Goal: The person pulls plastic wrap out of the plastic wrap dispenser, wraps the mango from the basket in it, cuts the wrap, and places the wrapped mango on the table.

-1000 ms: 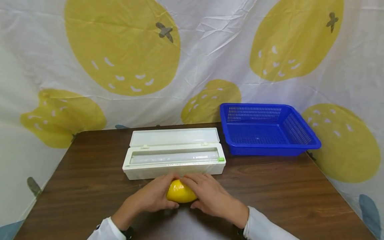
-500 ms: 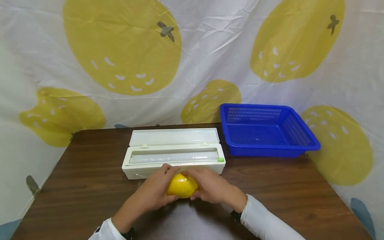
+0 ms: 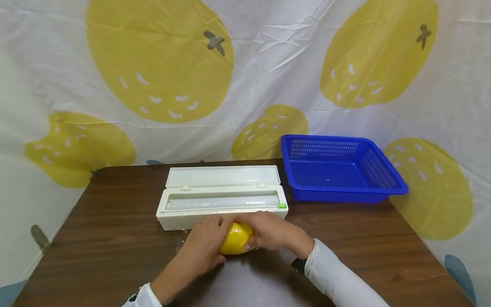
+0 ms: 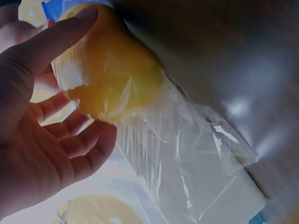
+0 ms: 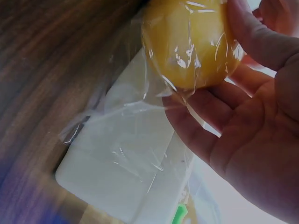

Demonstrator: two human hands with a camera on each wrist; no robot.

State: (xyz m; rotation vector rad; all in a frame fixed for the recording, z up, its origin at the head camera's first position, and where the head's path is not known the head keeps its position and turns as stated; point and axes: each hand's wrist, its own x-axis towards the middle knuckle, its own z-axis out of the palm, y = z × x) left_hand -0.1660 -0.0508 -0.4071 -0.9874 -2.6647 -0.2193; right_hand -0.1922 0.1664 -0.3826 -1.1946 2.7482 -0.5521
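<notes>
A shiny yellow lemon (image 3: 235, 241), covered in clear plastic wrap, is held between both hands just in front of the white wrap box (image 3: 178, 222). My left hand (image 3: 205, 242) grips its left side, with the thumb (image 4: 60, 37) laid across the fruit in the left wrist view. On the other side, my right hand (image 3: 271, 231) holds it between thumb and fingers. Loose plastic wrap (image 4: 187, 149) hangs off one end of the lemon in the left wrist view. Another crinkled flap of film (image 5: 126, 112) trails from it in the right wrist view.
The wrap box stands with its lid (image 3: 224, 176) tipped back, showing a roll of film (image 3: 222, 202) and a green slider (image 3: 282, 205). At the back right sits a blue perforated basket (image 3: 345, 188). All rest on a brown wooden table (image 3: 96, 238) before a lemon-print cloth.
The lemon has risen slightly from the table and turned a little between the hands. The left hand has shifted over its left side, and a loose film end now shows at the left.
</notes>
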